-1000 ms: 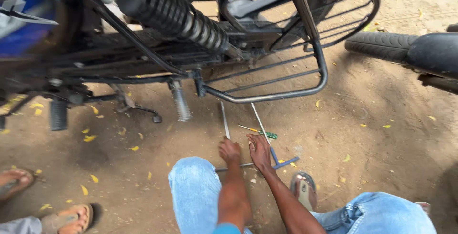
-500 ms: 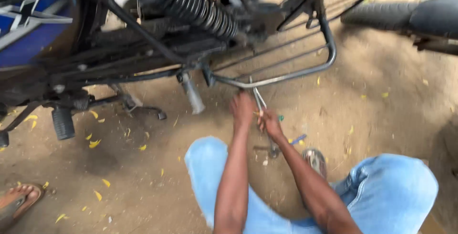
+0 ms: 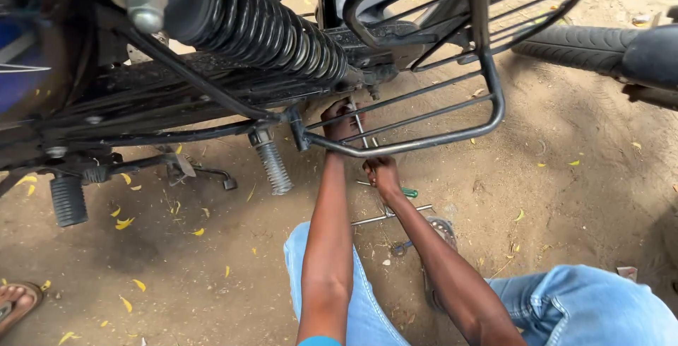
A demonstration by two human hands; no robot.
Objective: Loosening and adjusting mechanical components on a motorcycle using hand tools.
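My left hand reaches up behind the black saree-guard rail of a motorcycle and closes around the top of a thin metal rod tool, close to the frame under the coil shock absorber. Just below the rail, my right hand grips the lower part of the same rod. Where the tool's tip meets the bike is hidden by my left hand and the rail.
A T-handle wrench and a green-handled screwdriver lie on the sandy ground under my right arm. A footpeg hangs at left. Another tyre is at right. Another person's sandalled foot is at bottom left.
Both hands rose from the tools on the ground to the guard rail, taking the metal rod up with them. The view moved closer to the bike.
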